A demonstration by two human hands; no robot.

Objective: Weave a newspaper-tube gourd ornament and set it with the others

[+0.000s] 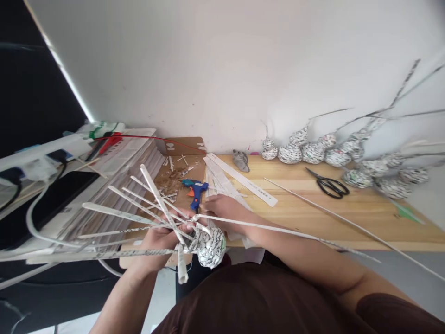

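Note:
A woven gourd-like piece of rolled newspaper (pixel 211 248) hangs over the table's front edge, its round end toward my body. Many loose paper rods fan out from its other end to the left. My left hand (pixel 162 236) is closed around the piece where the rods spread. Behind it, my right hand (pixel 217 206) is at the far side of the weave, its fingertips mostly hidden. One long paper rod (pixel 257 226) runs from the weave rightward across my right forearm.
A blue glue gun (pixel 198 192) lies on brown cardboard just beyond my hands. Black scissors (pixel 330 185), a long rod (pixel 313 202) and several finished woven gourds (pixel 290 153) are on the right. Paper stacks (pixel 139 162) and a black phone (pixel 69 195) are left.

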